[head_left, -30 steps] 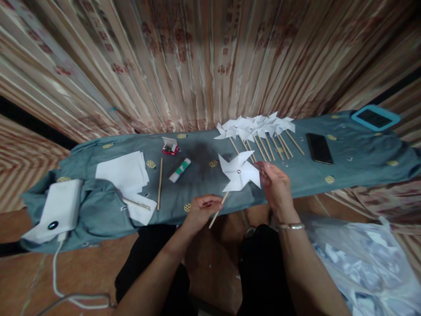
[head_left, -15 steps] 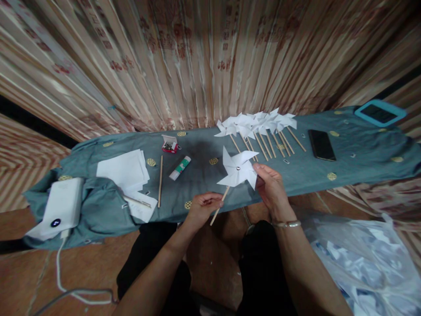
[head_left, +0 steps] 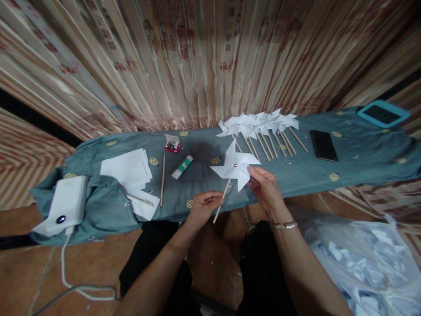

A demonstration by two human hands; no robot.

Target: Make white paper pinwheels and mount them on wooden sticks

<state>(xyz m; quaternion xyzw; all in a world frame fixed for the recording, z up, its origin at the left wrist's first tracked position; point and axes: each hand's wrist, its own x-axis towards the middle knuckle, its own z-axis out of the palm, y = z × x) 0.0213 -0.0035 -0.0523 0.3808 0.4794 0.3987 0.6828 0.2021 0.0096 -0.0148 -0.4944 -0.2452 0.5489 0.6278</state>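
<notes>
The pale, slim wooden stick [head_left: 226, 188] is pinched in the left hand's [head_left: 204, 207] fingers, at seven o'clock from the shiny metal pin [head_left: 236, 165]; a blade of the white paper pinwheel [head_left: 239, 167] is nipped by the right hand's [head_left: 265, 186] fingers, at four o'clock. The pinwheel is held above the green cloth-covered counter [head_left: 299, 177]. Its paper is presumably light and easily creased; the stiffer stick is best gripped, blades being touched only lightly.

the white, pointed-bladed paper pinwheel [head_left: 232, 163] looks smooth and matt, its pale, thin wooden stick [head_left: 226, 189] plain; the grey-green patterned cloth [head_left: 305, 175] is matt, the narrow silver metal bracelet [head_left: 291, 224] shiny.
</notes>
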